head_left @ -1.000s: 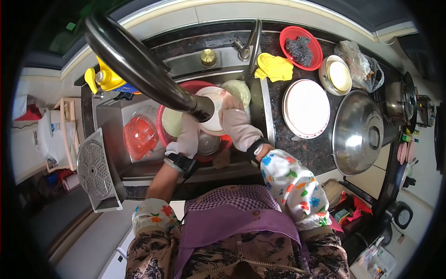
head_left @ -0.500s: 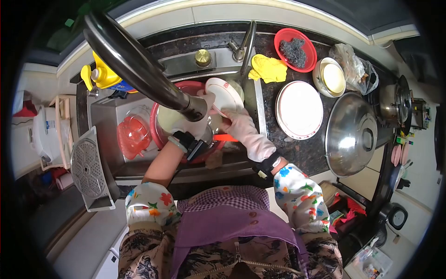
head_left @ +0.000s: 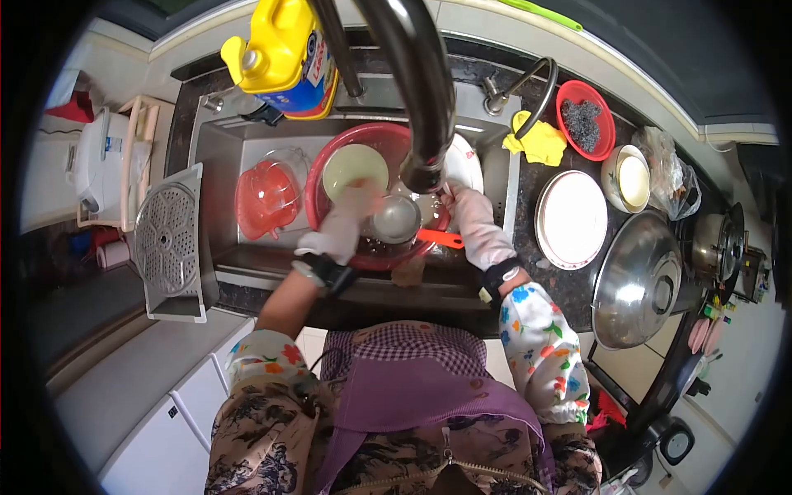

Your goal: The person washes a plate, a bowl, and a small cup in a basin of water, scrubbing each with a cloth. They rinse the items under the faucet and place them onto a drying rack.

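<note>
My right hand, in a pale thin glove, pinches the lower edge of a white plate with red marks, held tilted at the right side of the red basin. The faucet hides part of this plate. My left hand is smeared by motion over the basin, overlapping the lower edge of a pale green bowl. Between my hands, a metal ladle with an orange-red handle lies in the basin, the handle pointing to my right hand.
Left in the sink is a red basket. A yellow jug stands behind it. On the right counter are stacked white plates, stacked bowls, a yellow cloth, a red bowl with steel wool and a large metal lid.
My left hand has moved left, away from the plate, to the pale green bowl. My right hand keeps the plate, now lower and further right of the faucet. The view has shifted.
</note>
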### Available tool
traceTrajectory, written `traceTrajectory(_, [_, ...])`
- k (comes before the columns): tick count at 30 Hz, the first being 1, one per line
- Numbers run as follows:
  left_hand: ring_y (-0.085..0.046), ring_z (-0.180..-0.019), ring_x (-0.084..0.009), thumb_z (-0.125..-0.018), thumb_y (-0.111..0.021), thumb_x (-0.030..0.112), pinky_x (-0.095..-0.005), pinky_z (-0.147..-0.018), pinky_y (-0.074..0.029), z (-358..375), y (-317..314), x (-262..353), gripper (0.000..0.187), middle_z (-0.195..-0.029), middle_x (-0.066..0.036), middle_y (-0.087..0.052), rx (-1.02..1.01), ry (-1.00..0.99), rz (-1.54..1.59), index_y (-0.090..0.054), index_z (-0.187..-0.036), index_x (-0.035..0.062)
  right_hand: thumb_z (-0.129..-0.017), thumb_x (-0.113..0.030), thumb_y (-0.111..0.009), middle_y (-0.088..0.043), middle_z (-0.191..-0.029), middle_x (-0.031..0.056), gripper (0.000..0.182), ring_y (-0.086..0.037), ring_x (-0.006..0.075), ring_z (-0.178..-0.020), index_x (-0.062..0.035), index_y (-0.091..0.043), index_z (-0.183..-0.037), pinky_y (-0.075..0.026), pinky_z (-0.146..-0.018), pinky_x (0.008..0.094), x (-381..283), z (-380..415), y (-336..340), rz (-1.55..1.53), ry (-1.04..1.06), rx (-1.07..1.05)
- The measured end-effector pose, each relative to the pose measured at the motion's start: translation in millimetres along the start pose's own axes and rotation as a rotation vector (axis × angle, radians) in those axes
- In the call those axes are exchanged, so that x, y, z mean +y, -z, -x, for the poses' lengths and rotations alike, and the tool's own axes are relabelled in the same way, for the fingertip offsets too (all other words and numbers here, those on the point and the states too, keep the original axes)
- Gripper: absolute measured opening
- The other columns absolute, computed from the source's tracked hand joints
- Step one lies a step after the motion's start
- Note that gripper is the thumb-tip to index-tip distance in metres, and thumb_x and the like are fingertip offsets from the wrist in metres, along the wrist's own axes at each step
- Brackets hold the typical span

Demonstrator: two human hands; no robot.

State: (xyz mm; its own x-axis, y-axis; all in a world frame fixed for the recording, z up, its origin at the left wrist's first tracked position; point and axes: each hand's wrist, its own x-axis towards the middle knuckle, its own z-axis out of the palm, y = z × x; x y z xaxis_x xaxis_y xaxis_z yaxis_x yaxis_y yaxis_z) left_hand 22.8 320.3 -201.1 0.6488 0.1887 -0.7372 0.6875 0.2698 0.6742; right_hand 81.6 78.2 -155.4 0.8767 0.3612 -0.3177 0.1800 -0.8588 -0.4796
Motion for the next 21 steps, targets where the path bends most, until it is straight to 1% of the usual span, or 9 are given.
traceTrajectory(2, [-0.06,-0.06,-0.0127,-0.087,-0.047,0.021,-0.0249,-0.05,-0.047,13.6,41.1,12.6,0.021,-0.073,-0.004,-0.062,0.221,0.012,-0.126,-0.062,-0.087,0.0063,-0.086,-0.026,-0.055,-0.064,-0.074,0.0145,0.032,-0.061,0.0347,-0.07,-0.011,-0.056,-0.114,-0.048,-0.066,0.0406,-3.5,-1.5,4.4,-0.129,-0.114,-0.158])
traceTrajectory(6, [-0.058,-0.062,-0.0102,-0.089,-0.051,0.028,-0.0218,-0.058,-0.049,56.6,85.1,22.3,0.028,-0.077,-0.002,-0.062,0.293,-0.066,0.018,-0.061,-0.095,0.0036,-0.085,-0.022,-0.056,-0.063,-0.093,0.0182,0.022,-0.062,0.0312,-0.082,-0.0046,-0.057,-0.099,-0.049,-0.066,0.041,-36.2,26.3,21.0,0.216,0.221,0.343])
traceTrajectory(8, [-0.058,-0.071,-0.012,-0.09,-0.051,0.029,-0.0228,-0.064,-0.05,39.2,85.4,23.3,0.03,-0.085,-0.004,-0.061,0.26,0.032,-0.059,-0.059,-0.102,0.0031,-0.085,-0.024,-0.057,-0.062,-0.094,0.0194,0.022,-0.062,0.0307,-0.086,-0.0054,-0.058,-0.096,-0.05,-0.068,0.0417,-55.9,42.6,27.6,0.273,0.127,-0.092])
traceTrajectory(9, [-0.059,-0.08,-0.0138,-0.09,-0.051,0.031,-0.0238,-0.071,-0.05,31.2,83.8,22.6,0.034,-0.094,-0.006,-0.061,0.227,0.121,-0.14,-0.056,-0.109,0.0026,-0.081,-0.034,-0.056,-0.065,-0.094,0.014,0.026,-0.063,0.0302,-0.084,-0.0125,-0.063,-0.093,-0.05,-0.071,0.039,-49.9,16.3,-4.9,0.217,-0.28,-0.607])
traceTrajectory(10, [-0.059,-0.08,-0.0138,-0.09,-0.051,0.031,-0.0238,-0.071,-0.05,31.0,82.3,16.1,0.034,-0.094,-0.006,-0.061,0.221,0.122,-0.141,-0.056,-0.109,0.0026,-0.082,-0.037,-0.059,-0.064,-0.088,0.0179,0.033,-0.062,0.0315,-0.087,-0.0092,-0.063,-0.098,-0.05,-0.072,0.0389,-84.5,63.6,33.9,0.183,-0.021,-0.415])
traceTrajectory(13, [-0.047,-0.107,-0.0181,-0.087,-0.053,0.025,-0.032,-0.088,-0.045,12.9,86.8,-20.6,0.043,-0.117,-0.01,-0.045,-0.271,-0.453,-0.277,-0.044,-0.123,0.0043,-0.079,-0.048,-0.06,-0.064,-0.092,0.0191,0.047,-0.061,0.0338,-0.091,-0.0054,-0.062,-0.098,-0.048,-0.077,0.0386,-79.9,74.8,-11.2,0.155,-0.077,-0.703])
traceTrajectory(17, [-0.058,-0.074,-0.0168,-0.084,-0.054,0.024,-0.0296,-0.062,-0.048,-35.4,58.4,-35.7,0.023,-0.078,-0.003,-0.056,-0.153,-0.206,-0.016,-0.058,-0.099,0.0075,-0.079,-0.045,-0.062,-0.063,-0.098,0.023,0.053,-0.06,0.0373,-0.096,0.0046,-0.061,-0.1,-0.047,-0.081,0.0405,-116.8,75.1,23.9,0.012,-0.019,-0.834])
traceTrajectory(20, [-0.06,-0.079,-0.0172,-0.084,-0.053,0.02,-0.0302,-0.061,-0.05,-16.6,37.6,-3.6,0.022,-0.085,-0.006,-0.059,-0.09,0.091,0.012,-0.057,-0.1,0.006,-0.08,-0.036,-0.064,-0.063,-0.097,0.0227,0.043,-0.059,0.0389,-0.093,0.001,-0.06,-0.102,-0.047,-0.079,0.0421,-98.7,77.3,-6.6,0.045,0.032,-0.765])
traceTrajectory(21, [-0.06,-0.079,-0.0172,-0.084,-0.053,0.02,-0.0302,-0.061,-0.05,-4.2,34.1,2.5,0.022,-0.085,-0.006,-0.059,-0.084,0.088,0.014,-0.057,-0.1,0.006,-0.081,-0.029,-0.062,-0.062,-0.088,0.0206,0.035,-0.059,0.0354,-0.083,-0.0006,-0.061,-0.101,-0.046,-0.075,0.0373,-84.4,88.2,-12.3,-0.095,0.173,-0.553])
